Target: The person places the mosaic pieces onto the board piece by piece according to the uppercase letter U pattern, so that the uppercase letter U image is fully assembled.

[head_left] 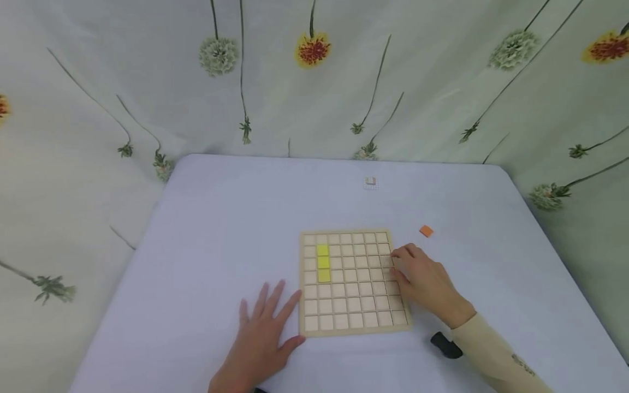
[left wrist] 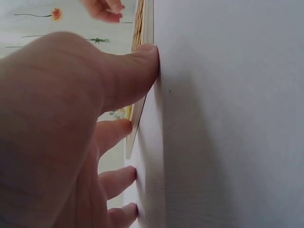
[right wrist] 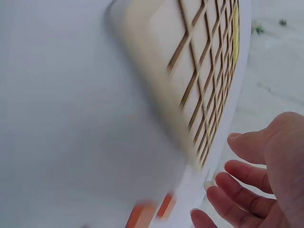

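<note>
White tabletop (head_left: pixel 221 218): our splayed left hand (head_left: pixel 257 344) touches a square wooden grid (head_left: pixel 355 332); our right hand (head_left: pixel 428 281) gapes; dark sleeve print (head_left: pixel 523 364) seems illegible.

Soft, diffuse light, hazy shadow on the tabletop (left wrist: pixel 247 104), blurred board rim (right wrist: pixel 154 73) in right-wrist view.

Right sleeve (head_left: pixel 496 352): cream, long, ending at the wrist
Sleeve marking (head_left: pixel 523 364): small, dark, on the forearm, too small to read
Black piece (head_left: pixel 446 345): stubby, rounded, just beside the sleeve
Left grip (head_left: pixel 262 338): bare, dark sliver (head_left: pixel 260 390) near the wrist
Right grip (head_left: pixel 428 278): bare
</note>
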A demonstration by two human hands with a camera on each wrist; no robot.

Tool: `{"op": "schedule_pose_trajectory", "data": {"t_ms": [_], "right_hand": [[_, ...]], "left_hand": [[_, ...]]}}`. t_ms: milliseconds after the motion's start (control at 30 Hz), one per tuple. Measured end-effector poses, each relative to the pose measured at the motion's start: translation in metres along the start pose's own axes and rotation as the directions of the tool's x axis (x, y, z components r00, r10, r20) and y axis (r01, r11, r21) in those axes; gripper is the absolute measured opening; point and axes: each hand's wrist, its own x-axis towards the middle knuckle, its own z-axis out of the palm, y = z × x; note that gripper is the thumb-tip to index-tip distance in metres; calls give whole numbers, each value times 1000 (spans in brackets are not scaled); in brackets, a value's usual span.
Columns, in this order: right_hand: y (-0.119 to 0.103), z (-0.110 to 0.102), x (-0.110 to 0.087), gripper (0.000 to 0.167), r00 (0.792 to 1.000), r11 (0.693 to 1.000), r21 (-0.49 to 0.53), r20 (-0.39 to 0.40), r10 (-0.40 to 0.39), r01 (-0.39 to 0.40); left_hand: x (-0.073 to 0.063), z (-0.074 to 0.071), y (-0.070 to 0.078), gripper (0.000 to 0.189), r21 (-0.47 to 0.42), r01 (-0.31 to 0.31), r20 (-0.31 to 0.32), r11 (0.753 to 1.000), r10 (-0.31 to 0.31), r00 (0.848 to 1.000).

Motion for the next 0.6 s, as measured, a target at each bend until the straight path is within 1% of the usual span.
{"op": "schedule_pose_trajectory", "data": {"t_ms": [133,200,300,400,600], "right_hand": [[28,-14,-16,29,995,995,-5,-7,96,-96],[38,-19,-23,31,990,990,-3,8,143,-143],[47,-25,-30,35,981,982,3,37,189,-189],[52,-25,-34,37,974,976,-8,64,215,-215],[57,-18,-40,34,967,972,-34,99,236,-233]], "left_hand": [[0,0,0,84,7,-5,-2,1000,5,1000],[0,0,0,84,8,-10,-5,1000,10,1000],[0,0,-1,85,8,-14,-10,1000,14,1000],[-1,0,-1,85,7,-17,-16,1000,17,1000],[0,1,-1,86,6,-13,-8,1000,13,1000]]}}
